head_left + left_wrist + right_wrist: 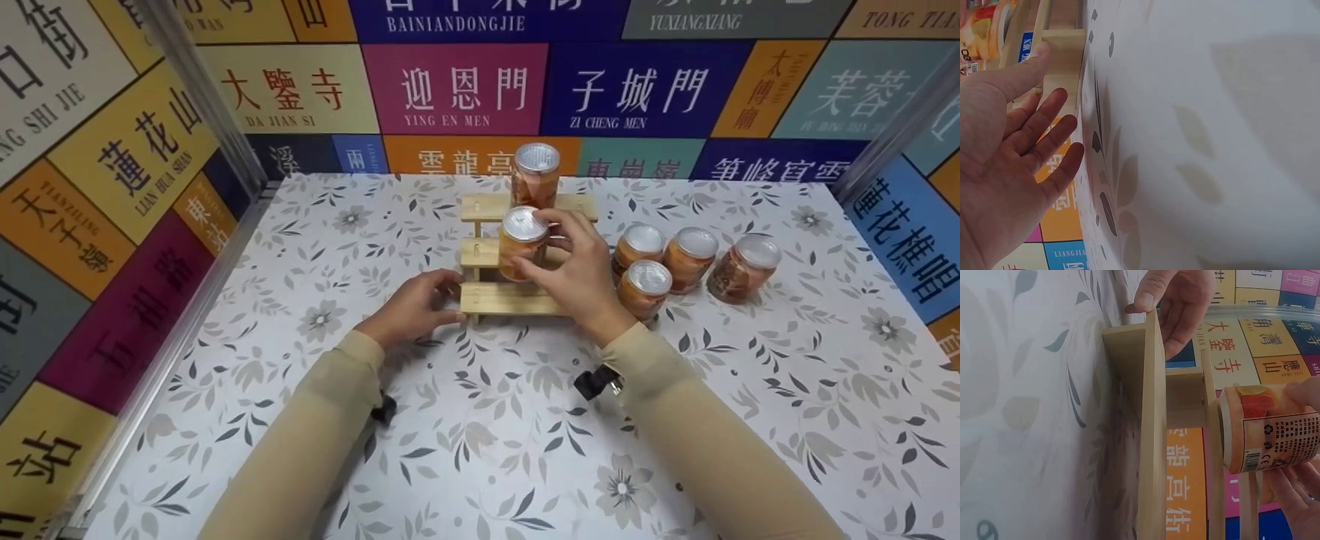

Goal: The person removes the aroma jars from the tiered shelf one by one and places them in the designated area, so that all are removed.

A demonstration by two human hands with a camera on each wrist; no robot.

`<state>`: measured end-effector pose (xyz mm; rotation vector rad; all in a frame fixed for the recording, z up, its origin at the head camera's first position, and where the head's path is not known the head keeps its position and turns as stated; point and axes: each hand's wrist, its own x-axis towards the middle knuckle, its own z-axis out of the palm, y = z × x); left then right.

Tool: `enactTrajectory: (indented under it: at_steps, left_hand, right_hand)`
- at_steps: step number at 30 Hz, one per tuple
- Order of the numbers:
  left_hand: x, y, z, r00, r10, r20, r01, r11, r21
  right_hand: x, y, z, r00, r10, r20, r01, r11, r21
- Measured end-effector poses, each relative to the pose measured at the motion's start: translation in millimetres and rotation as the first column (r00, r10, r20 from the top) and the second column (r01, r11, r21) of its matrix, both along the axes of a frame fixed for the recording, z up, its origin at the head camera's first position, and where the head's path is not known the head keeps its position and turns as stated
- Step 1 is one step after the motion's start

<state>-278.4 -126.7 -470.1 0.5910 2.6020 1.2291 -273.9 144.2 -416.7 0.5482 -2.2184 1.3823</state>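
Observation:
My right hand [581,274] grips an orange printed can [523,251] with a silver lid, thumb on one side and fingers on the other. The can stands upright at the middle step of a small three-step wooden rack [499,300]; its base is at that plank in the right wrist view. Another similar can [535,176] stands on the top step behind it. At the rack's left end, my left hand [416,304] holds the front step, thumb [1148,295] in front and fingers behind. Its other fingers extend loosely in the left wrist view.
Several similar cans stand right of the rack: a front can [645,291], one behind it [639,247], a middle can [690,261] and the rightmost can [744,268]. A floral cloth [480,450] covers the table. Panels with lettering [457,90] wall the back and sides.

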Motion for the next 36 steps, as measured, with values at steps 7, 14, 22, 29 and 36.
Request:
enactTrajectory:
  at_steps: [7,14,22,29,36]
  left_hand:
    - [-0.3,-0.4,-0.9,1.000,0.003,-0.001,-0.003,0.999,-0.035]
    - [-1.9,-0.9,-1.3,1.000,0.003,0.004,-0.003,0.999,-0.043]
    - [-5.0,-2.8,1.0,1.000,-0.006,0.000,0.006,0.999,-0.048]
    - [-5.1,-1.9,-0.1,1.000,-0.007,0.005,0.007,0.999,-0.053]
    - [-2.8,-0.3,1.2,1.000,-0.011,-0.016,0.010,0.998,-0.060]
  right_hand:
    - [12.5,17.6,-2.3,1.000,-0.016,0.019,0.016,0.999,-0.040]
    - [29.8,31.5,2.1,0.999,-0.025,0.034,0.027,0.997,-0.067]
    - [41.1,54.2,1.7,0.996,-0.094,0.002,0.094,0.996,0.000]
    - [55.2,72.9,11.7,0.992,-0.117,-0.047,0.118,0.993,0.014]
    - [78.4,91.5,31.0,0.990,-0.128,-0.062,0.128,0.992,0.005]
